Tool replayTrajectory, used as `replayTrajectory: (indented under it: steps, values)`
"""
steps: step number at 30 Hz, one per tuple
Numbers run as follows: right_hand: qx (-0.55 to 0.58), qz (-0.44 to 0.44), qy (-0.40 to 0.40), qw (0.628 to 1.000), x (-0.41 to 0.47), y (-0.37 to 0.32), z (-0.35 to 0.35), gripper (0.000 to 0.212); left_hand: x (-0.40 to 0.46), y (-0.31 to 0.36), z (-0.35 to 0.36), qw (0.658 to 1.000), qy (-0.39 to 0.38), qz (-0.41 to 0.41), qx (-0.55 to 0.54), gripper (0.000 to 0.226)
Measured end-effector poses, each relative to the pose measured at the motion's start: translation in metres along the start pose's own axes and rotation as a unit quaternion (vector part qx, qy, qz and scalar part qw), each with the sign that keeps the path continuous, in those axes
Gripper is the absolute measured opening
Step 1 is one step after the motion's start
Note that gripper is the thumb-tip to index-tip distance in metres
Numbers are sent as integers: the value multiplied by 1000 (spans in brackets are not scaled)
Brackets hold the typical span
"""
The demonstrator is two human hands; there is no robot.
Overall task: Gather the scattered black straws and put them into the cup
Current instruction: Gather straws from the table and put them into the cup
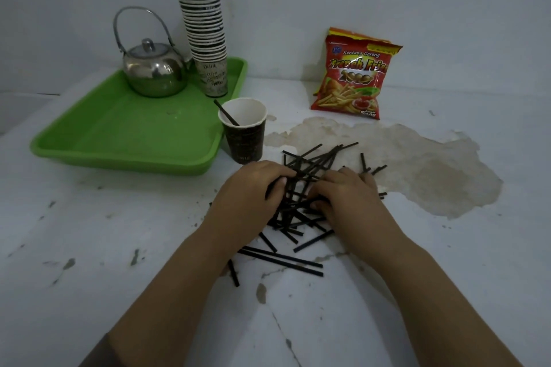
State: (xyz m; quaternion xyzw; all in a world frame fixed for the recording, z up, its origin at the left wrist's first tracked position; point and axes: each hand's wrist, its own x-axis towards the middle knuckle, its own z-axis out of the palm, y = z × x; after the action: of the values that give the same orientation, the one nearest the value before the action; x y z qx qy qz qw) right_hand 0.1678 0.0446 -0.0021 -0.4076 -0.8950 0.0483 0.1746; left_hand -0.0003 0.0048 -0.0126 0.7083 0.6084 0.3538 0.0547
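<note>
A heap of black straws [310, 162] lies on the white table in the middle of the head view. My left hand [249, 191] presses against the heap's left side, fingers curled around several straws. My right hand [347, 194] covers the heap's right side, fingers bent down onto the straws. A dark paper cup [246, 140] with a white inside stands upright just beyond my left hand, and one black straw [227, 112] leans in it. A few loose straws [280, 259] lie nearer to me, between my forearms.
A green tray [125, 134] at the left holds a steel kettle [153, 68] and a tall stack of paper cups [205, 30]. A red snack bag [354, 74] leans on the wall at the back. Peeled paint patch [417, 164] lies right of the straws.
</note>
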Motion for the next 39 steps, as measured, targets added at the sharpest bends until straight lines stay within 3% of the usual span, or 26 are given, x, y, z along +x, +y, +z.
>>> replayTrajectory:
  steps: [8,13,22,30,39]
  values:
    - [174,54,125,975,3,3,-15,10,0,1,-7,996,73,-53,-24,26]
    - [301,74,243,919,-3,-7,-33,17,-4,5,1,998,33,-50,29,23]
    - [425,173,354,815,-4,-3,-45,9,12,44,33,992,-10,32,124,21]
    - [404,192,356,820,-2,3,-40,9,14,40,42,989,-76,32,123,25]
    - [397,178,369,821,-4,2,-40,8,13,38,6,1000,-1,3,14,17]
